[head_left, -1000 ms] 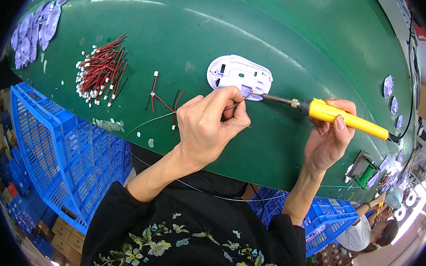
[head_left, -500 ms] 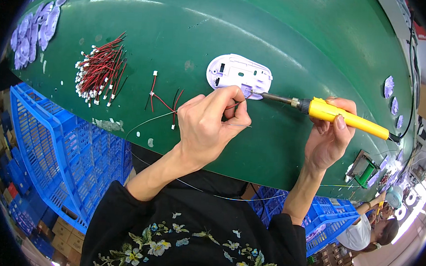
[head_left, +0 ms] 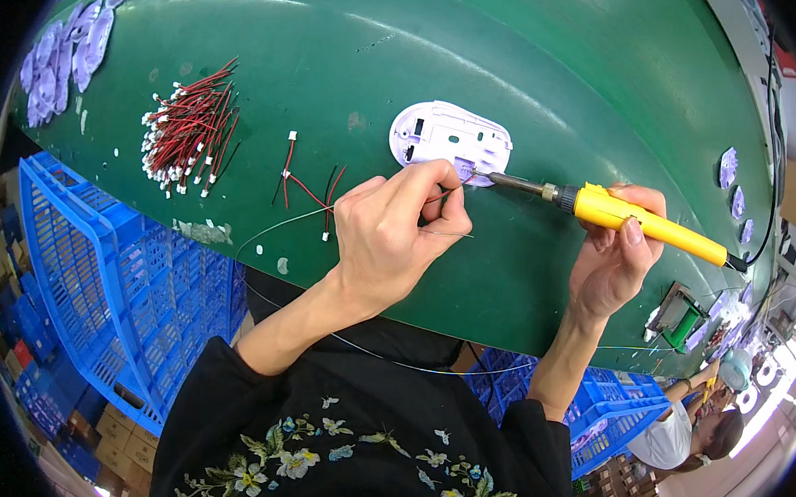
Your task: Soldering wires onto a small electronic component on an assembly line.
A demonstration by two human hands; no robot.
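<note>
My right hand point(head_left: 618, 253) is closed round the yellow handle of a soldering iron point(head_left: 636, 223). Its metal tip reaches left to the near edge of a pale lilac oval plastic shell point(head_left: 435, 132) lying on the green bench. Just below that edge, my left hand point(head_left: 398, 221) pinches a thin red wire, whose end meets the iron's tip at the shell. A strand of solder wire point(head_left: 291, 216) also runs through the left hand, its short end sticking out past the fingers. Part of the red wire is hidden by the fingers.
A heap of red-and-black leads with white connectors point(head_left: 191, 131) lies left, with a few loose leads point(head_left: 306, 188) nearer. Lilac parts point(head_left: 67, 64) pile at far left. Blue crates point(head_left: 132, 278) stand below the bench edge. A green spool point(head_left: 685, 328) sits right; a person works beyond.
Both hands, the iron and the shell hold almost the same places, the iron's tip still at the shell's near edge. A pale part shows more at the top edge.
</note>
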